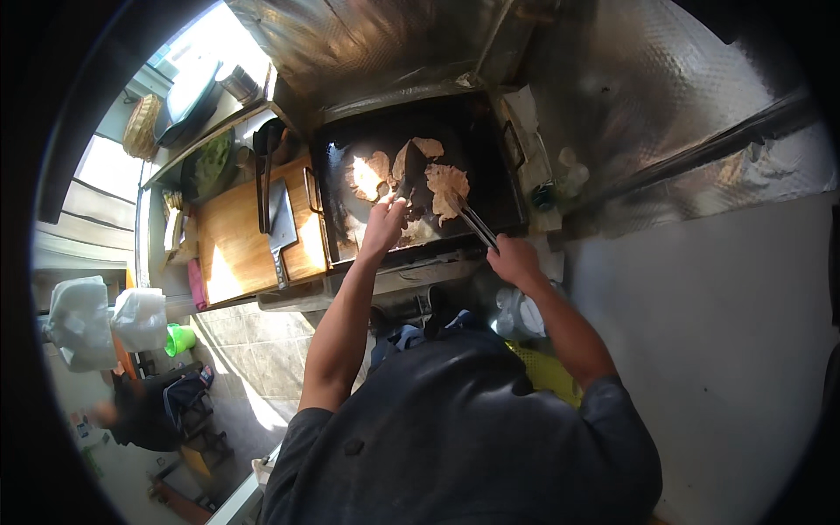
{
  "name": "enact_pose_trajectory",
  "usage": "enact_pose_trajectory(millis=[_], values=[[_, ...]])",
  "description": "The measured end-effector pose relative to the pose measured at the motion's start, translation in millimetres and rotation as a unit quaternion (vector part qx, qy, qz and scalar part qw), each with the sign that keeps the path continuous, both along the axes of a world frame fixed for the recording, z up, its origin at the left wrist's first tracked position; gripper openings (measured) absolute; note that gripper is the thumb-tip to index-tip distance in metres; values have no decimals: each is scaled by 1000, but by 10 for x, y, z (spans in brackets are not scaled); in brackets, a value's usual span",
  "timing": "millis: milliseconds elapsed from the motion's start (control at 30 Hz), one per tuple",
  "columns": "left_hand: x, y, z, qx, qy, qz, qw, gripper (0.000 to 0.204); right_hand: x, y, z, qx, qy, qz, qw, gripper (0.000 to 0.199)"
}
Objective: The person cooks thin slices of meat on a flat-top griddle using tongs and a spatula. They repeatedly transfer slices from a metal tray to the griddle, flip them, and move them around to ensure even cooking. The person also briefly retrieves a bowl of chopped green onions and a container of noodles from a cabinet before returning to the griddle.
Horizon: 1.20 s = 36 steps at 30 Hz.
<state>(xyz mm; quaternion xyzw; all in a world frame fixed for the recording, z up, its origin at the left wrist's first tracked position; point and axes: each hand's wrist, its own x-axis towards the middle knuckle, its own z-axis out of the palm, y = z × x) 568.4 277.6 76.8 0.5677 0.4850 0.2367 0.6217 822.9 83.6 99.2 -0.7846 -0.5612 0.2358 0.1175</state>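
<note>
Left hand [385,219] grips a spatula [409,175], right hand [514,260] pinches tongs [472,223] on flat meat pieces [446,188] mid-griddle [499,175]. Cleaver [282,229] on cutting board [232,241], left.

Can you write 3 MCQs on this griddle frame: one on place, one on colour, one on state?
1. Where does the cleaver lie?
A. On the wooden cutting board left of the griddle
B. On the griddle among the meat
C. On the floor

2. What colour is the small bucket on the floor at left?
A. Red
B. Green
C. Black

3. What is the right hand doing?
A. Hanging empty
B. Resting on the board
C. Gripping tongs that reach a meat piece

Key: 1 A, the cleaver rests on the cutting board beside the griddle. 2 B, the bucket is bright green. 3 C, the right hand holds tongs whose tips meet a meat piece; the left hand holds a spatula.
</note>
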Motion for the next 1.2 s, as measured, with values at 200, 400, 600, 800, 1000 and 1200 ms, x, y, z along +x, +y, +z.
enact_pose_trajectory(millis=[200, 400, 600, 800, 1000, 1200], values=[[-509, -218, 194, 5, 26, 88, 996, 31, -26, 284, -88, 63, 6, -4, 998, 35], [-294, -466, 218, -101, 85, -27, 991, 37, 216, 1450, -307, 15, -67, 12, 998, 32], [-352, -615, 254, -52, 24, 33, 998, 36, 483, 1572, -46, 33, -104, 53, 993, 28], [-779, -549, 284, -41, 29, 78, 996, 37, 546, 1367, 167, 138, -108, 70, 982, 28], [-858, -531, 282, -36, -20, 124, 991, 31, 413, 1312, 226, 132, -147, 94, 976, 25], [-835, -491, 156, -9, -19, 95, 995, 29, 53, 1372, -134, 35, -108, 83, 990, 30]])
